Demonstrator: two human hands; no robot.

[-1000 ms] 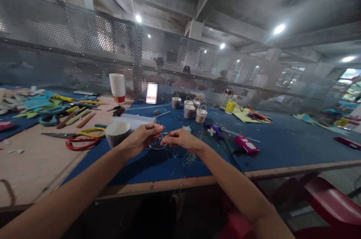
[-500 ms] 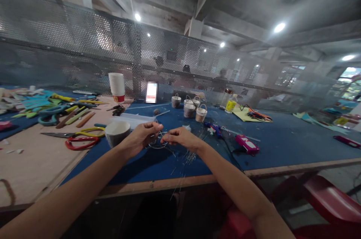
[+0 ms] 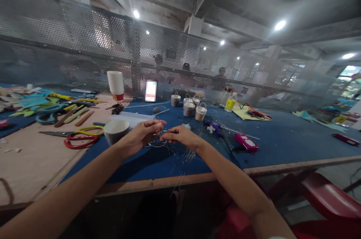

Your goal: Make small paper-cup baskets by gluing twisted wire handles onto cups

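Over the blue table mat, my left hand [image 3: 145, 133] pinches a thin wire [image 3: 156, 144] bent into a loop. My right hand [image 3: 182, 136] faces it closely, thumb and fingertips closed on the same wire. Parts of the loop hang below the fingertips; the exact grip points are too small to make out. Beside my left wrist stands a grey-sided cup [image 3: 116, 130] with a white inside. Loose cut wires [image 3: 189, 155] lie under and beside my right hand, some reaching past the table's front edge.
Red-and-yellow-handled scissors [image 3: 81, 136] lie at left near several tools. A stack of paper cups [image 3: 116, 85], a lit phone [image 3: 150, 91] and several small handled baskets [image 3: 188, 108] stand behind. A blue glue gun [image 3: 213, 127] and a magenta box [image 3: 246, 142] are at right.
My left hand's fingers have opened slightly and shifted at the wire loop. My right hand stays almost in place. The view has moved a little.
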